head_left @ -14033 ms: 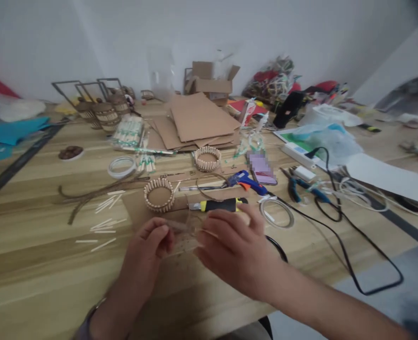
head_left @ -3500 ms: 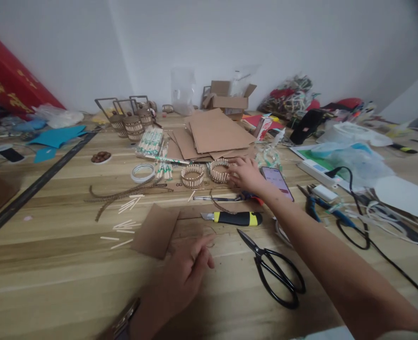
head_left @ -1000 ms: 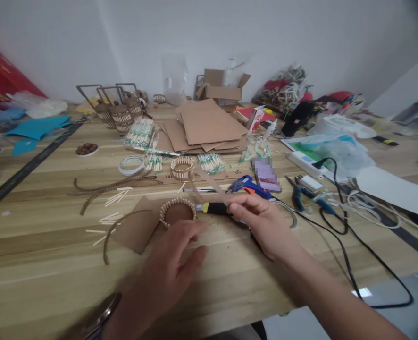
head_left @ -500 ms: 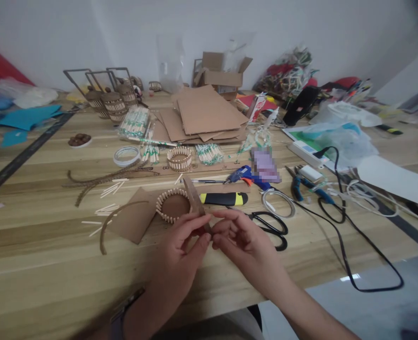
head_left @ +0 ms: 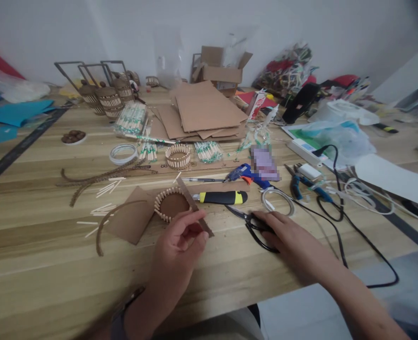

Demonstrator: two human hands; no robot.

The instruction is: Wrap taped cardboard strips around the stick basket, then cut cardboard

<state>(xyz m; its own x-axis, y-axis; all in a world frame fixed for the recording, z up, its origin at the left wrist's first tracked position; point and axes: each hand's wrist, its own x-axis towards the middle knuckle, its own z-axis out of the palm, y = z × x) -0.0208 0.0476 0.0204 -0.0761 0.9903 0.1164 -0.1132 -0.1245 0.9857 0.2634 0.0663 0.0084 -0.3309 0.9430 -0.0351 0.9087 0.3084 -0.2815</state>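
Note:
My left hand (head_left: 180, 245) pinches a narrow brown cardboard strip (head_left: 195, 203) between thumb and fingers, its far end reaching over the rim of a round ring of short wooden sticks (head_left: 160, 208) on a brown base. To the right, my right hand (head_left: 283, 231) lies over the handles of black-handled scissors (head_left: 253, 226), fingers closed around the upper loop; the blades point left. A yellow and black utility knife (head_left: 223, 197) rests just beyond, between the two hands. A second stick ring (head_left: 178, 157) stands farther back.
Loose sticks (head_left: 101, 210), a curved brown strip (head_left: 101, 231) and a cardboard piece (head_left: 134, 222) lie left. Behind are a blue glue gun (head_left: 242, 172), stacked cardboard (head_left: 209, 108) and bagged sticks (head_left: 131, 118). A tape roll (head_left: 278, 202), pliers (head_left: 296, 184) and a black cable (head_left: 339, 245) occupy the right.
My right hand has left the strip and moved right onto the scissors. My left hand keeps holding the strip, which is now more fully visible.

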